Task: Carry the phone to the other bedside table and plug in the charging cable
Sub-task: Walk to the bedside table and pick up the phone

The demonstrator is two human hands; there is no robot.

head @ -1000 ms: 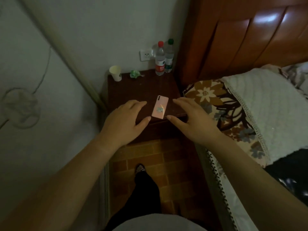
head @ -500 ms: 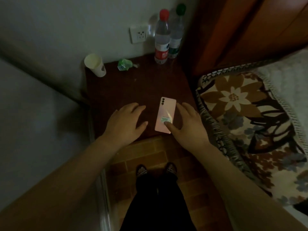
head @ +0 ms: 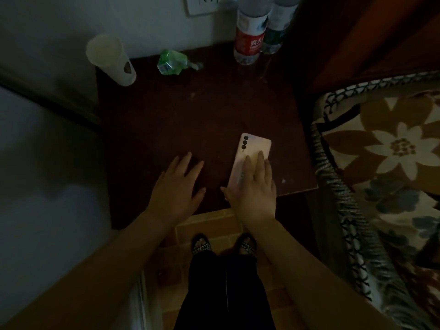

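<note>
A pink phone (head: 252, 148) lies face down near the front right of a dark wooden bedside table (head: 190, 115), its three camera lenses pointing away from me. My right hand (head: 254, 189) rests flat on the phone's near half, fingers spread over its back and thumb at its left edge. My left hand (head: 178, 189) lies flat on the tabletop to the left of the phone, fingers apart, holding nothing. No charging cable is in view.
At the back of the table stand a white paper cup (head: 110, 59), a crumpled green wrapper (head: 172, 61) and two water bottles (head: 251, 32). A wall socket (head: 202, 4) sits above. A bed with a floral blanket (head: 390, 148) lies right; my feet (head: 223, 244) stand on brick-pattern floor.
The view has closed in on the table. My right hand slid from the phone's right edge onto its back. The left hand stayed flat beside it.
</note>
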